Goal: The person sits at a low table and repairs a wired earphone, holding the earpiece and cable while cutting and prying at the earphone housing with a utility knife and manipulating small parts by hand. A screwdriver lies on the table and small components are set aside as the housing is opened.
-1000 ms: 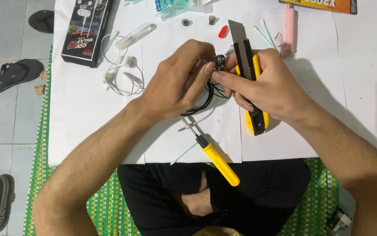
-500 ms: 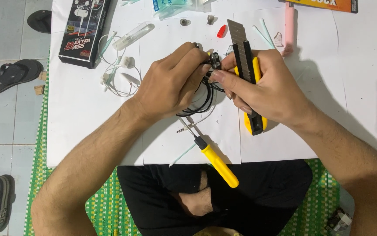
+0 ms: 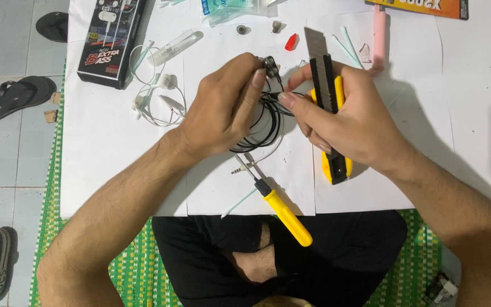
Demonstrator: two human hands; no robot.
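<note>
At the far left, dark sandals (image 3: 15,96) lie on the tiled floor beside a green woven mat (image 3: 137,267). On the white paper sheet (image 3: 109,153) sits a black earphone retail box (image 3: 110,42), and just beside it lies a white earphone set (image 3: 157,99) in a loose tangle.

The left hand (image 3: 223,111) is closed around a coiled black earphone cable (image 3: 268,122), its thumb and forefinger pinching a small round black earbud (image 3: 270,65) raised above the sheet. Below the hands a yellow-handled screwdriver (image 3: 282,210) lies on the paper, its tip close to a loose audio jack plug (image 3: 242,165).

The right hand (image 3: 348,122) grasps a yellow utility knife (image 3: 328,108) against its palm, blade extended and pointing away from the person, while its forefinger and thumb reach to the thin wire just under the earbud.

The step in hand looks like working the wire at the earbud's neck, perhaps stripping or freeing it. The next move likely calls for a steady pinch and a light touch, keeping the blade clear of the left fingers.

Further right lie a small red cap (image 3: 291,41) and a pink tube-shaped thing (image 3: 378,34).
</note>
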